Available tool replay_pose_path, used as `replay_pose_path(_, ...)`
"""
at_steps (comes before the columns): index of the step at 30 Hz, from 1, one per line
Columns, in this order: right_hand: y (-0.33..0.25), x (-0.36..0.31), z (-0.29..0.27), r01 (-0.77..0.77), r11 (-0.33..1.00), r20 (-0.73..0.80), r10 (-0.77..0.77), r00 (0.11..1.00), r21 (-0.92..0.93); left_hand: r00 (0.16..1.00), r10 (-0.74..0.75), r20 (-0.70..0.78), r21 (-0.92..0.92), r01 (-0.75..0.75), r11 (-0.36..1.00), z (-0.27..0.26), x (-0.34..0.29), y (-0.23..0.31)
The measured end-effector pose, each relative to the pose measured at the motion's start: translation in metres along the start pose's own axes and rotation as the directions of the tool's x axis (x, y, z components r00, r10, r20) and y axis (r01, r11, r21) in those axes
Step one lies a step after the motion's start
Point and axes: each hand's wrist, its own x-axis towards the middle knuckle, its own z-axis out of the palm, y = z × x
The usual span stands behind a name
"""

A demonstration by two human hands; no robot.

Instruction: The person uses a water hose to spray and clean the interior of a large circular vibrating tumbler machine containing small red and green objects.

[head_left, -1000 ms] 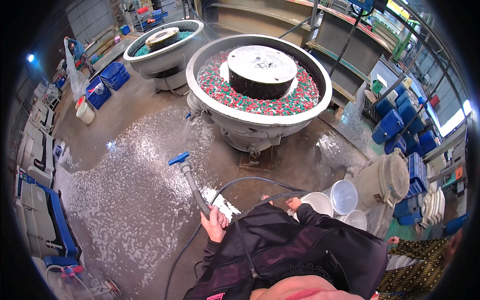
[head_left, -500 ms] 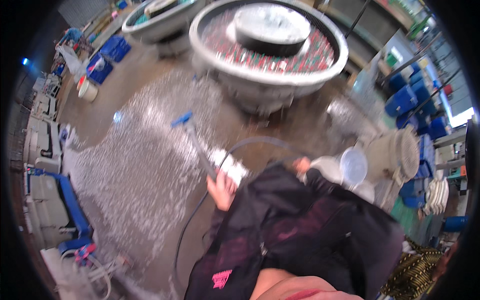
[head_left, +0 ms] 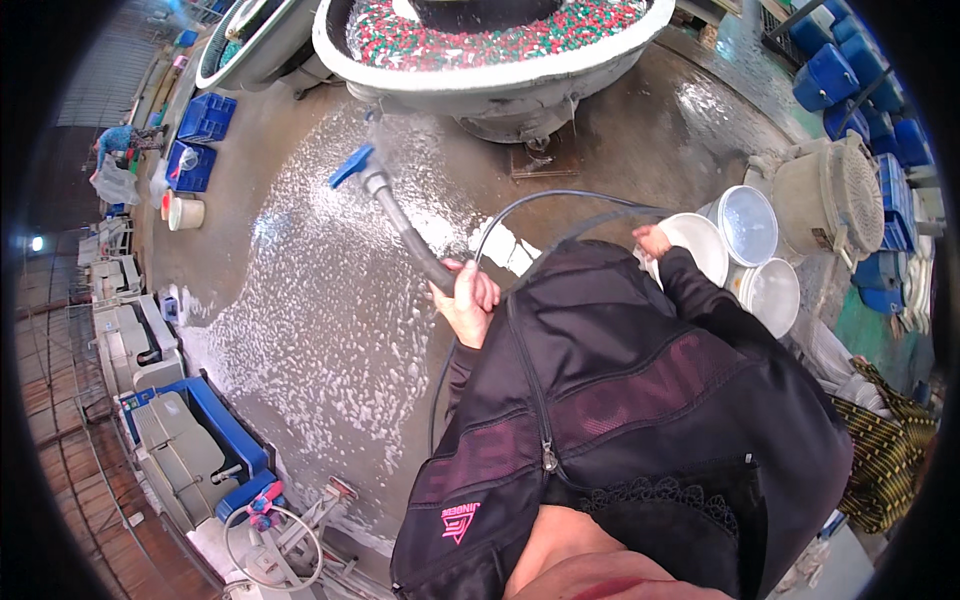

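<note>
A thick grey hose (head_left: pixel 408 234) with a wide, flat blue head (head_left: pixel 351 166) points up and to the left above the wet floor. My left hand (head_left: pixel 470 303) is closed around its near end. Faint whitish blur hangs beside the blue head. Farther right, my right hand (head_left: pixel 652 241) has curled fingers at the left rim of a white bucket (head_left: pixel 699 247). Whatever those fingers grip cannot be made out. A thin dark hose (head_left: pixel 530 197) arches between my hands, and a wider dark band runs below it toward the bucket.
White suds (head_left: pixel 330 310) spread over the brown floor. Ahead stands a large round tub (head_left: pixel 480 85) of red, green and white pieces. More buckets (head_left: pixel 748 228) stand right; blue-and-grey machines (head_left: pixel 195 450) line the left. A person (head_left: pixel 118 140) bends at far left.
The view has tilted lower, so the tub sits higher in the picture and my hands appear farther right. My left hand keeps hold of the grey hose.
</note>
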Motion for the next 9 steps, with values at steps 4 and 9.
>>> replay_pose_path(4,0.051,-0.005,-0.014,0.005,0.989,0.128,0.014,0.992,-0.151,0.995,-0.081,-0.064,0.035,0.084,0.996,0.036,0.005,-0.013)
replay_pose_path(9,0.092,-0.005,-0.048,-0.066,0.998,0.245,0.061,0.968,0.013,0.98,-0.185,0.067,0.045,0.183,0.982,0.071,0.016,-0.038)
